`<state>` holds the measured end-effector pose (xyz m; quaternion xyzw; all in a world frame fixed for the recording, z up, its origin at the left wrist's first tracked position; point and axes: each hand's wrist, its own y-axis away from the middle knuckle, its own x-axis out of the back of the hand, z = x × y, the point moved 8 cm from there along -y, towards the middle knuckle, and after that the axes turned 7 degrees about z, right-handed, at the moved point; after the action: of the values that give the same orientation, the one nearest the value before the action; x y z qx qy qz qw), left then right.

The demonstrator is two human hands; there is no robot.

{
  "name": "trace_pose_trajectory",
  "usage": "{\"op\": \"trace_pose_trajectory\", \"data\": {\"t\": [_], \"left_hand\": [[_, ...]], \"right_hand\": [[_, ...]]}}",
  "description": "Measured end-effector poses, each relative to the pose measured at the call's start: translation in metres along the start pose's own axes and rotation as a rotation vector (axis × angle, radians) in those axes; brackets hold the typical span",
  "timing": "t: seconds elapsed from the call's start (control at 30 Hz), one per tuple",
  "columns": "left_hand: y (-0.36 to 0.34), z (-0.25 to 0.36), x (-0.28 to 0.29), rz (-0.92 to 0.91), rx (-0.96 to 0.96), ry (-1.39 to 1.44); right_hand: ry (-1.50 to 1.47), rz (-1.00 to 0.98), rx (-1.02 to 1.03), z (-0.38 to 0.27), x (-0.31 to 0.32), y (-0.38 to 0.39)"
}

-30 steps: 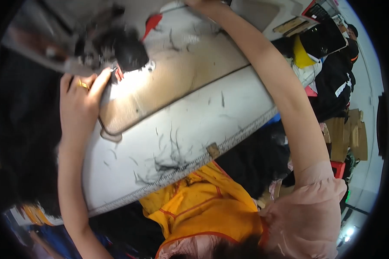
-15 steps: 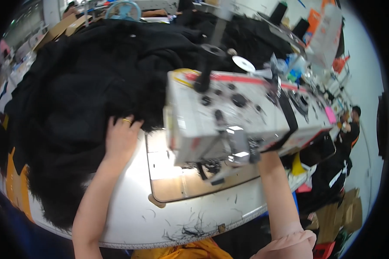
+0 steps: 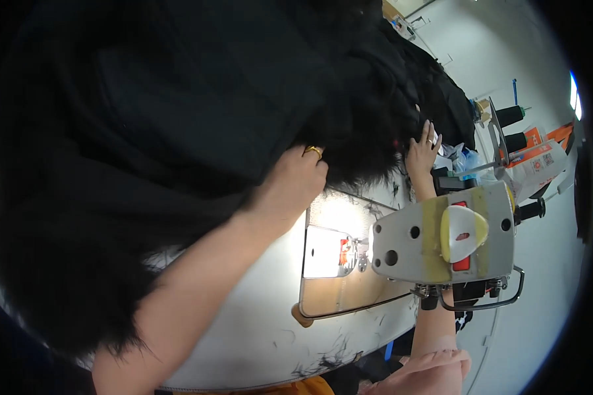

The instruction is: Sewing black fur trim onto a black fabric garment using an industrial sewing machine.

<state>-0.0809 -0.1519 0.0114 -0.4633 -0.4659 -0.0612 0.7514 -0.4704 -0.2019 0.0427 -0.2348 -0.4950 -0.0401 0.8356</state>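
Observation:
A large black garment (image 3: pixel 197 99) with shaggy fur trim (image 3: pixel 366 151) fills the left and far side of the worktable. Its edge is gripped by my left hand (image 3: pixel 293 187), whose fingers curl into the dark cloth and wear a gold-coloured ring. Past the sewing machine (image 3: pixel 402 240), my right hand (image 3: pixel 423 157) lies against the fur side of the garment with its fingers stretched out. My right forearm passes behind the machine head. A lamp lights the bare needle plate (image 3: pixel 326 250) and presser foot area.
Loose dark fibres (image 3: pixel 333 359) are scattered on the white tabletop (image 3: pixel 250 352) near its front edge. Black thread cones (image 3: pixel 509 116) stand on a rack at the right. Plastic bags (image 3: pixel 537 168) hang beside the white wall.
My view has swung toward the machine's end. My left hand has closed on the garment, which is now raised higher. My right hand, hidden before, now shows beyond the machine.

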Motion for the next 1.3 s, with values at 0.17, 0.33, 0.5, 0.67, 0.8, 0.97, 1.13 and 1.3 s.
{"op": "trace_pose_trajectory", "data": {"t": [0.17,0.33,0.5,0.67,0.8,0.97,1.13,1.3], "left_hand": [[-0.008,0.000,0.002,-0.012,0.032,0.091],[-0.011,0.006,0.004,-0.018,-0.069,0.031],[-0.010,0.005,-0.004,-0.121,-0.057,0.094],[-0.010,0.000,-0.010,-0.185,0.103,0.258],[-0.010,-0.006,-0.011,-0.139,0.176,0.383],[-0.006,-0.012,-0.009,-0.032,0.160,0.423],[-0.007,-0.014,-0.005,-0.039,0.186,0.493],[-0.008,0.012,0.038,0.204,-0.119,0.415]], "right_hand": [[0.164,-0.112,0.098,-0.031,0.009,0.000],[0.052,0.091,0.057,-0.027,0.016,-0.023],[-0.145,0.271,-0.175,0.009,-0.028,-0.069],[-0.080,0.231,-0.231,0.031,-0.078,-0.087],[-0.087,0.348,-0.259,0.045,-0.064,-0.078],[-0.560,0.725,0.075,0.021,0.011,-0.018],[-1.229,0.189,-0.032,-0.003,0.025,0.077],[-0.951,0.164,0.233,-0.065,0.053,0.150]]}}
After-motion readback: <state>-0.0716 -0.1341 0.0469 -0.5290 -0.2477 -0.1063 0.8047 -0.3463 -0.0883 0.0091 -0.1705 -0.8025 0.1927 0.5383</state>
